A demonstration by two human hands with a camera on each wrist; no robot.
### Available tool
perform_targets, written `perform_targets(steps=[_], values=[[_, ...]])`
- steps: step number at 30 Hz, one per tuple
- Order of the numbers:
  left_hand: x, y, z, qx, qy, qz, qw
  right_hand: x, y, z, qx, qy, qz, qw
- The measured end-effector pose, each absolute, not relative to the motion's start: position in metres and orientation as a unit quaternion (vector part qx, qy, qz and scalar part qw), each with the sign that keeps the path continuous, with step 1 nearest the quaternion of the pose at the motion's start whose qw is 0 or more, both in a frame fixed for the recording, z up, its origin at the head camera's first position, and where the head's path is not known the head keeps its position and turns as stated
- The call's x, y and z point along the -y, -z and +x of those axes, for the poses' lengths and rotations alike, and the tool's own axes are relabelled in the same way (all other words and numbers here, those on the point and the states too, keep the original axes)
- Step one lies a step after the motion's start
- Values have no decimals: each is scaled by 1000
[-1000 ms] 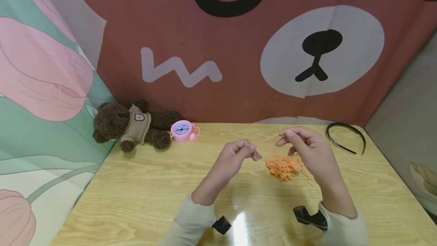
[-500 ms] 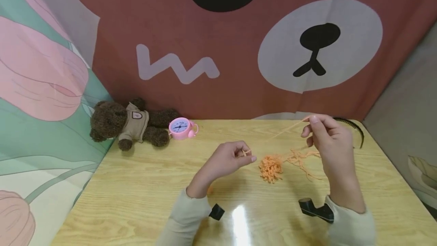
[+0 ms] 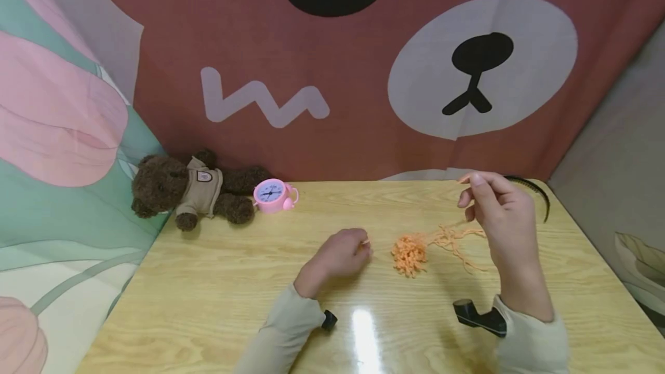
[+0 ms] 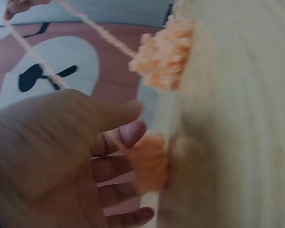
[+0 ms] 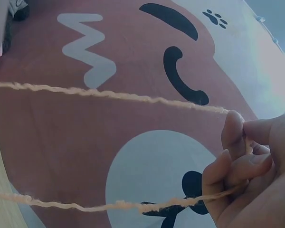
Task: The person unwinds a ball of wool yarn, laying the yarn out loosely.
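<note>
Raised over the right side of the table, my right hand (image 3: 503, 212) pinches orange yarn (image 5: 109, 95) between thumb and index finger. In the right wrist view a second strand runs from its curled lower fingers. My left hand (image 3: 339, 254), blurred and lower down, has its fingers bent around the yarn, which passes behind the hand. An orange yarn bundle (image 4: 149, 164) shows by its fingertips in the left wrist view. Between the hands lies a fluffy clump of orange yarn (image 3: 409, 254), with loose strands (image 3: 451, 239) trailing right from it.
A brown teddy bear (image 3: 202, 192) in a beige shirt lies at the back left of the wooden table (image 3: 208, 299). Against its legs is a pink alarm clock (image 3: 271, 195). A black headband (image 3: 537, 194) lies at the back right, partly behind my right hand. A printed curtain (image 3: 353, 149) hangs behind.
My right hand has moved right and up, drawing out the yarn. My left hand has dipped and turned over. The clump has shifted slightly left, with strands now spread beside it.
</note>
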State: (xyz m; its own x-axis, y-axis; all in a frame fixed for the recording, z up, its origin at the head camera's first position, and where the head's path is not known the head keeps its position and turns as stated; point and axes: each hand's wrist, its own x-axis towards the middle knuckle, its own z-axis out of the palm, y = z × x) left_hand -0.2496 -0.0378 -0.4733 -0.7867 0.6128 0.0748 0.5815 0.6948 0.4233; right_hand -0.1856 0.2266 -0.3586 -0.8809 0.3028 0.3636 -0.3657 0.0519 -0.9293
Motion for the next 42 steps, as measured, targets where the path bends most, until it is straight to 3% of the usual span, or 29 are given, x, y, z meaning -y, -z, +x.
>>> perform_targets(steps=[7, 17, 22, 26, 31, 37, 42], values=[[38, 472, -249, -923, -268, 270, 55, -235, 361, -189, 692, -681, 14, 240], [57, 430, -248, -796, -568, 165, 127, -278, 382, -208, 797, -523, -156, 260], [55, 414, -237, -763, -604, 188, 131, -275, 391, -211, 913, -355, -66, 192], [50, 405, -225, -778, -584, 210, 103, -236, 390, -211, 912, -374, 58, 159], [43, 397, -214, -788, -582, 191, 63, -181, 392, -207, 895, -416, 161, 25], [40, 393, -209, -819, -545, 179, -33, -166, 394, -202, 860, -473, 172, -83], [41, 392, -209, -827, -529, 186, -48, -168, 389, -200, 857, -482, 154, -100]])
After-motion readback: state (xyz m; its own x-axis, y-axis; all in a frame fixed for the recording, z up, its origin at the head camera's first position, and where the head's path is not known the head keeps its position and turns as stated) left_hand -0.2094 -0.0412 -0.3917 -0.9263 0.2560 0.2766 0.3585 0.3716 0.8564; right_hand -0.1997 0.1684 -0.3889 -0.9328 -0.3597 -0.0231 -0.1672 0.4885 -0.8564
